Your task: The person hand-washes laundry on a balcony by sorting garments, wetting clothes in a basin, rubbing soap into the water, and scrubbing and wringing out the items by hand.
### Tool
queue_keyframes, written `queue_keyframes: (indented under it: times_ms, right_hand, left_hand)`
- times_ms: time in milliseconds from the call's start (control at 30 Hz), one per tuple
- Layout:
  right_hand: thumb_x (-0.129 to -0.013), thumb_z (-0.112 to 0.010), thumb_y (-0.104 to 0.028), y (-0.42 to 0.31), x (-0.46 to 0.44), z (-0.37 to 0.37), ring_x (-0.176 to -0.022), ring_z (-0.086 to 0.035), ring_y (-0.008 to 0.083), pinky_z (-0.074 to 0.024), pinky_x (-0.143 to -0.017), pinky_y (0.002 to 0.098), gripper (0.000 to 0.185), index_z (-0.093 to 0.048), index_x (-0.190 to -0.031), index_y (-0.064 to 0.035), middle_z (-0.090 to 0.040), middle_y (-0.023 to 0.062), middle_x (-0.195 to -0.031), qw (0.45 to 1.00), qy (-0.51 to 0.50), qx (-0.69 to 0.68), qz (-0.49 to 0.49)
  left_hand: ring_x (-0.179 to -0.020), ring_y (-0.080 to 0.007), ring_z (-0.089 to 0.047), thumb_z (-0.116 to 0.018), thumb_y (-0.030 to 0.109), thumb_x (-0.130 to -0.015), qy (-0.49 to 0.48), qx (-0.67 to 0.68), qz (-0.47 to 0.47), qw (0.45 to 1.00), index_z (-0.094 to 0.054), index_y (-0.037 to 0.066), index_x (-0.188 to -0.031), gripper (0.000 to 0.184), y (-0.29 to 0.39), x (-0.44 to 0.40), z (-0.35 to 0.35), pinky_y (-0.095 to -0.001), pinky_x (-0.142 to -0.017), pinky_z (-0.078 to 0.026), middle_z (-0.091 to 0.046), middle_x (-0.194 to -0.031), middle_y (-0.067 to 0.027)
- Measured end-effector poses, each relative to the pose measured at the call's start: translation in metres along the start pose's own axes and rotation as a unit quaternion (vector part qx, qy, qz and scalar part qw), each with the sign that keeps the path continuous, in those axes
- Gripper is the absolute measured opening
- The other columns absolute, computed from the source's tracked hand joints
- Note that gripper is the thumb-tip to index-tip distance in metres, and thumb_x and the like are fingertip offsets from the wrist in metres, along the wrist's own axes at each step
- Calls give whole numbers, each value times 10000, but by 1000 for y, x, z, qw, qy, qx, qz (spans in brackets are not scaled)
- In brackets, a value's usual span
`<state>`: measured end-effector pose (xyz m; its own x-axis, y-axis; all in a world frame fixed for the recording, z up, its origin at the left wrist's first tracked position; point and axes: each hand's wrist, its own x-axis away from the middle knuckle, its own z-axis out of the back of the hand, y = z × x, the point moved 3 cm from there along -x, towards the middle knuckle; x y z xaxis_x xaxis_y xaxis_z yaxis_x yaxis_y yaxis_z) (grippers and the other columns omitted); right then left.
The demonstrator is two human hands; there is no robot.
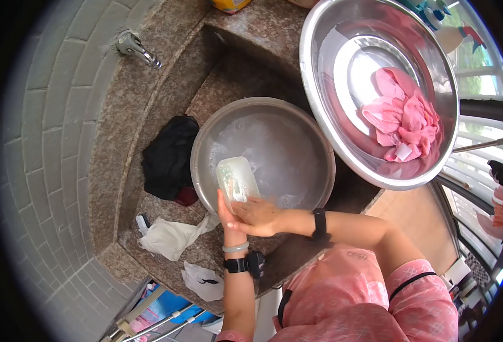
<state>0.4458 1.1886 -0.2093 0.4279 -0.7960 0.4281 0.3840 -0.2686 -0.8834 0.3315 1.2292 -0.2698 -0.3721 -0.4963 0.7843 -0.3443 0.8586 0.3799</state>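
A pale translucent rectangular plastic container with whitish wet streaks inside is tilted over a metal basin of cloudy water. My left hand grips its near end, with the palm and some fingers hidden. Across that end lies my right hand, its fingers stretched out against the container and its thumb by the left wrist. Left of the basin are a bunched black cloth and an off-white cloth; a smaller white cloth rests nearer me.
A shiny steel basin holding a wet pink garment stands at the right on the stone sink's edge. A metal tap juts from the left wall. Spray bottles stand at the upper right, and a small brush-like object lies beside the off-white cloth.
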Motion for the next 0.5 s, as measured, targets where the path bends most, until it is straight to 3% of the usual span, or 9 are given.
queue_keyframes:
  times_ms: [133,200,300,433,500]
  right_hand:
    - [-927,-140,-518,18,-14,-11,-1313,-230,358,-193,-1084,408,722,-287,-1337,58,-255,237,-1406,997,66,29,30]
    - [-930,-165,-501,24,-26,5,-1291,-259,378,-212,-1071,416,704,-308,-1319,68,-244,263,-1399,984,174,29,-18]
    - [-919,-178,-520,17,-30,11,-1278,-281,388,-215,-1071,410,730,-315,-1308,83,-276,283,-1375,985,167,23,-41]
    - [-903,-155,-558,4,-8,-7,-1297,-261,377,-181,-1091,393,791,-321,-1300,105,-298,292,-1361,995,91,-3,-30]
    - [-901,-164,-560,8,-8,-12,-1308,-236,378,-158,-1100,394,804,-308,-1298,124,-283,296,-1367,996,76,-29,-26]
  left_hand:
    - [-1154,-261,-431,-426,489,-897,-43,32,-22,998,-407,84,-1269,550,-2,7,-13,-420,-985,-349,-457,-1242,-97]
    - [-1194,-258,-401,-415,483,-904,-74,55,-16,996,-392,88,-1286,550,-3,7,-19,-408,-1009,-322,-438,-1273,-96]
    - [-1232,-253,-366,-407,491,-903,-62,50,-32,996,-376,84,-1301,569,0,4,-16,-399,-1031,-294,-417,-1301,-99]
    - [-1044,-233,-497,-404,476,-906,-33,8,-51,998,-436,71,-1230,519,16,-2,-13,-381,-884,-413,-508,-1168,-93]
    - [-1047,-235,-496,-399,481,-908,-33,7,-58,998,-438,72,-1226,521,13,-2,-14,-380,-896,-408,-512,-1162,-92]
